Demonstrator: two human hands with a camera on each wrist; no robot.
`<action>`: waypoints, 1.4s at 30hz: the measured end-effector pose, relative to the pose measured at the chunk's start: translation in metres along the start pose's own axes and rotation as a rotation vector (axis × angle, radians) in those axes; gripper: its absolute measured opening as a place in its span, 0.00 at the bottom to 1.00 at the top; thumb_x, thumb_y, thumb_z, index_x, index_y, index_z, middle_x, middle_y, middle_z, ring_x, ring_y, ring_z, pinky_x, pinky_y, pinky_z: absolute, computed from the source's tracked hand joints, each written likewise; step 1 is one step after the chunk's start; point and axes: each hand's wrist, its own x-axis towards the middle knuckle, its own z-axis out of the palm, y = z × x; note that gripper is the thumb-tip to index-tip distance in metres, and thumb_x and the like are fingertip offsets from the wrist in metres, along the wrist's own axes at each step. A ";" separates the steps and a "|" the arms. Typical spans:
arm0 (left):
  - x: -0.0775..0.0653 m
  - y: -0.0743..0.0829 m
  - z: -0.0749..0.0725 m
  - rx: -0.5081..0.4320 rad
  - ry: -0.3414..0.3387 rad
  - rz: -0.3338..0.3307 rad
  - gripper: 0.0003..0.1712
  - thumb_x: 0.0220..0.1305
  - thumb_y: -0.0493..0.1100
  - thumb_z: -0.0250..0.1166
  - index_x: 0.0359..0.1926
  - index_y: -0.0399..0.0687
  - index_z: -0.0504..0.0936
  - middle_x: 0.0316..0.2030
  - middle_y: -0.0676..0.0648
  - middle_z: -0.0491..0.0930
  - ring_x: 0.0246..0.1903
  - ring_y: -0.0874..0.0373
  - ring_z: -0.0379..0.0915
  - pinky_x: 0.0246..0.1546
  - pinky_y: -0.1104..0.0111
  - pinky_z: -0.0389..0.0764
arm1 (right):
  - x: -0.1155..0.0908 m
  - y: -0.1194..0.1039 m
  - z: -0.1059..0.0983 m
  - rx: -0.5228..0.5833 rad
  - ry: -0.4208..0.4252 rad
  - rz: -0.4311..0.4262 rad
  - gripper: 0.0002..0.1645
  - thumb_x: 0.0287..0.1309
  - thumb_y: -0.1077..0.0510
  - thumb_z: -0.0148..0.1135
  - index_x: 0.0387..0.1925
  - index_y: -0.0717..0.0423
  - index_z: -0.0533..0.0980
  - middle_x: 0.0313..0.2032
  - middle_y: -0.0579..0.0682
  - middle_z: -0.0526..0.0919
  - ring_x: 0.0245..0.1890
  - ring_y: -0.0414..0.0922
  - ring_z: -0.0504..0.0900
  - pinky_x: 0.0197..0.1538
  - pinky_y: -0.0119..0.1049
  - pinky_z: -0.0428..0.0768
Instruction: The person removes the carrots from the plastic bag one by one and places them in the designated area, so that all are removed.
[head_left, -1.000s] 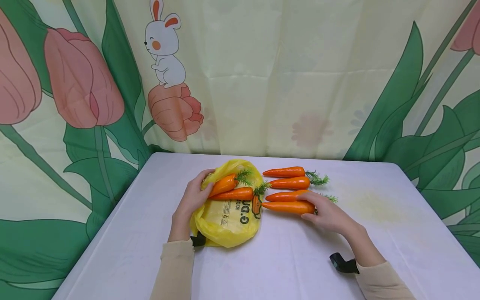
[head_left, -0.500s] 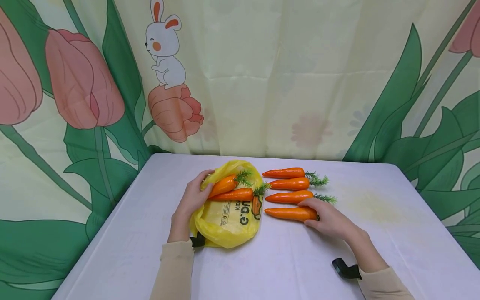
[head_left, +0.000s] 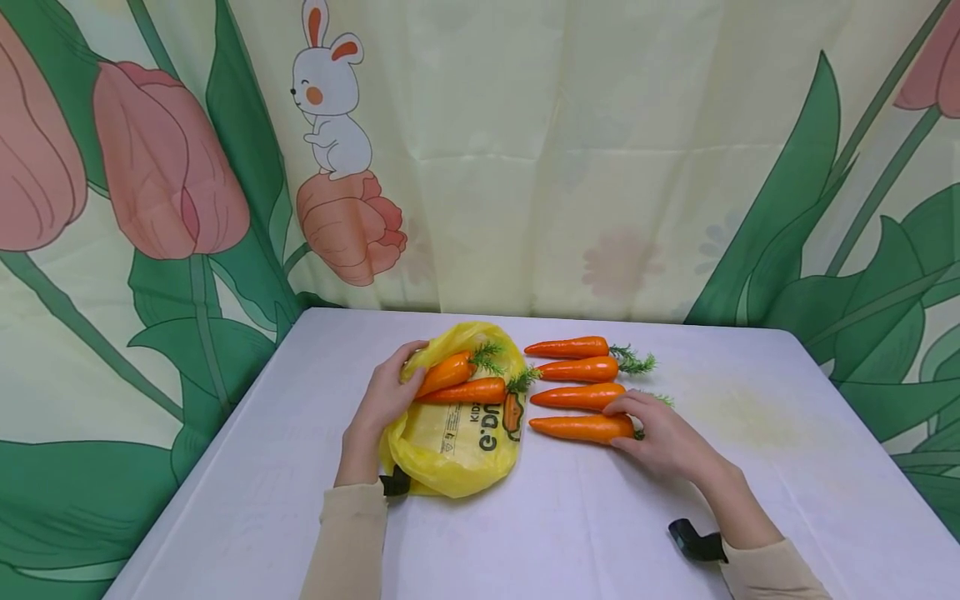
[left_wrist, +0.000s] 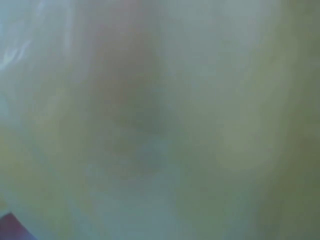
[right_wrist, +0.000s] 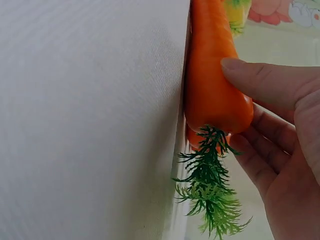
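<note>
My left hand grips the left rim of a yellow plastic bag that lies with its mouth spread. Two orange carrots with green tops are at the bag's opening. To its right, several carrots lie in a row. My right hand is at the leafy end of the nearest carrot, thumb on one side and fingers on the other. In the right wrist view the thumb touches this carrot, its green top hanging free. Blurred yellowish film of the bag fills the left wrist view.
The row's other carrots lie beyond the right hand, tips pointing at the bag. A white-covered table carries everything. Behind its back edge hangs a printed curtain with a rabbit and tulips.
My right hand has drawn the nearest carrot toward the front edge, apart from its neighbour. Since half a second ago the carrot has stayed put, with the fingers shifting slightly right. The left hand is still.
</note>
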 end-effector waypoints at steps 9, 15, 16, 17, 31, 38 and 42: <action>-0.001 -0.001 0.000 -0.004 0.005 0.002 0.24 0.74 0.40 0.59 0.69 0.50 0.72 0.61 0.41 0.76 0.56 0.45 0.73 0.59 0.49 0.73 | 0.003 0.002 -0.001 -0.025 0.024 -0.019 0.19 0.54 0.63 0.75 0.48 0.55 0.82 0.55 0.58 0.79 0.59 0.62 0.74 0.62 0.61 0.70; 0.000 0.000 -0.001 -0.002 0.006 0.006 0.24 0.74 0.40 0.59 0.69 0.51 0.72 0.61 0.42 0.76 0.56 0.45 0.73 0.58 0.49 0.74 | 0.002 0.004 -0.002 -0.032 0.031 -0.029 0.20 0.54 0.63 0.75 0.49 0.56 0.81 0.55 0.60 0.78 0.59 0.63 0.73 0.61 0.62 0.70; 0.000 0.000 -0.001 -0.001 0.006 0.004 0.24 0.74 0.40 0.59 0.69 0.51 0.72 0.61 0.42 0.76 0.55 0.45 0.73 0.58 0.49 0.74 | 0.002 0.004 -0.002 -0.033 0.034 -0.031 0.20 0.54 0.63 0.76 0.49 0.56 0.81 0.55 0.60 0.78 0.59 0.63 0.73 0.61 0.62 0.70; 0.000 0.000 -0.001 -0.002 0.005 0.003 0.24 0.74 0.40 0.59 0.69 0.51 0.72 0.61 0.41 0.76 0.55 0.45 0.73 0.58 0.49 0.74 | 0.002 0.004 -0.002 -0.034 0.036 -0.030 0.20 0.54 0.63 0.76 0.49 0.56 0.81 0.56 0.60 0.78 0.59 0.63 0.73 0.61 0.62 0.70; 0.000 -0.001 -0.002 0.005 0.009 0.021 0.24 0.74 0.40 0.59 0.69 0.50 0.72 0.60 0.41 0.77 0.54 0.45 0.74 0.57 0.50 0.75 | 0.004 0.003 -0.001 -0.051 0.037 -0.039 0.21 0.54 0.64 0.75 0.50 0.58 0.81 0.55 0.60 0.79 0.59 0.64 0.73 0.61 0.62 0.70; 0.000 -0.001 -0.003 0.002 0.010 0.020 0.24 0.74 0.39 0.59 0.68 0.50 0.72 0.60 0.41 0.77 0.55 0.45 0.73 0.58 0.50 0.74 | 0.005 0.003 -0.001 -0.055 0.042 -0.039 0.21 0.54 0.64 0.75 0.50 0.59 0.81 0.55 0.61 0.79 0.58 0.63 0.74 0.61 0.62 0.70; 0.000 -0.001 -0.003 0.005 0.009 0.020 0.24 0.74 0.39 0.59 0.69 0.50 0.72 0.60 0.41 0.77 0.55 0.45 0.73 0.58 0.49 0.73 | 0.005 0.001 -0.003 -0.050 0.043 -0.032 0.22 0.54 0.63 0.75 0.51 0.59 0.80 0.56 0.62 0.78 0.60 0.64 0.73 0.61 0.62 0.70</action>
